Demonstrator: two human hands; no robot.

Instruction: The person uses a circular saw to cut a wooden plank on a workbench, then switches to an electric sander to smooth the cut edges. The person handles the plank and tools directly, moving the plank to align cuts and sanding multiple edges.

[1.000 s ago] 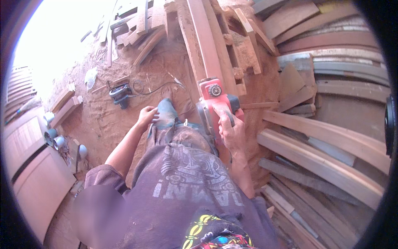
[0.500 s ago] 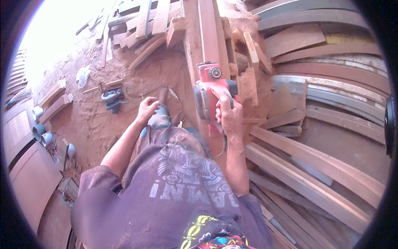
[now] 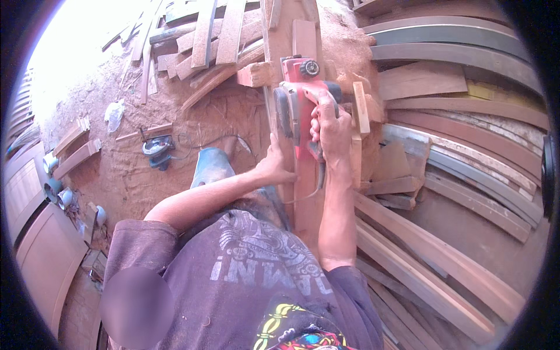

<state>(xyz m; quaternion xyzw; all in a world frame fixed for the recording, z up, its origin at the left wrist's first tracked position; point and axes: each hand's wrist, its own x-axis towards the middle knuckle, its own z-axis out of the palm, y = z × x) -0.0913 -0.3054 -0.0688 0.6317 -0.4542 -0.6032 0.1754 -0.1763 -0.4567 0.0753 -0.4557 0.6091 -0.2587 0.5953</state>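
My right hand (image 3: 333,131) is wrapped round the rear handle of a red electric planer (image 3: 303,87) with a black front knob. The planer sits on a long wooden board (image 3: 304,36) that runs away from me. A cord leaves the planer's back end and curves down beside my right wrist. My left hand (image 3: 276,163) rests at the board's left edge, just behind the planer, its fingers stretched forward and thumb apart. The planer hides the middle of the board, and my left hand covers part of its near end.
Planks and beams (image 3: 443,256) lie stacked along the right. More offcuts (image 3: 216,41) are piled at the far left. On the dusty ground at left sit a blue power tool (image 3: 157,150) and a plastic bag (image 3: 115,115). Wooden panels (image 3: 49,256) stand at the left edge.
My left hand has come from above my leg over to the board's left edge. The planer, in my right hand, has shifted slightly away from me.
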